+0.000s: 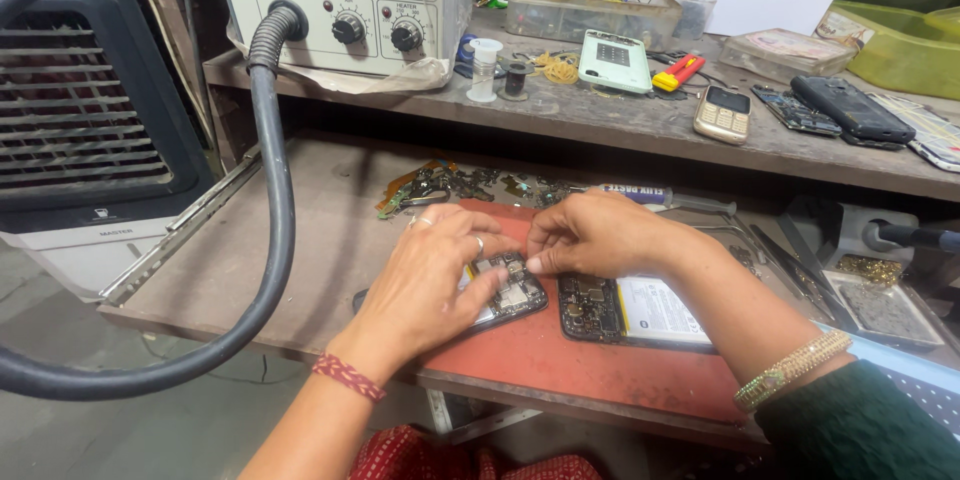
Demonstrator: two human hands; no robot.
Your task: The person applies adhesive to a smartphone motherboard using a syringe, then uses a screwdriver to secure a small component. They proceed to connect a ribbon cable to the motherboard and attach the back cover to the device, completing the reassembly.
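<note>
We see a grey air cooler [85, 110] standing at the far left, and beside it a thick black corrugated hose [272, 220] loops down from a white hot-air station [345, 0] on the upper shelf [640, 125]. That shelf also carries a clear plastic box [590, 10], a pale green phone back [615, 62], a gold keypad phone [722, 115] and a black phone [853, 108].

Below it, the tabletop [250, 260] bears a red mat [560, 360]. On the mat, just right of the hands, lies an opened phone with its white battery [655, 312] showing beside the dark circuit board.

Our left hand [425, 285], with rings on two fingers and a red thread band at the wrist, rests over a smaller opened phone [512, 292] on the mat, fingers curled down and pinning it in place. Our right hand [600, 235], a gold bangle on its wrist, pinches thumb and forefinger together at the phone's upper edge; what sits between the fingertips is too small to tell.

Behind the hands, loose flex cables and small parts [450, 185] lie scattered on the tabletop.
</note>
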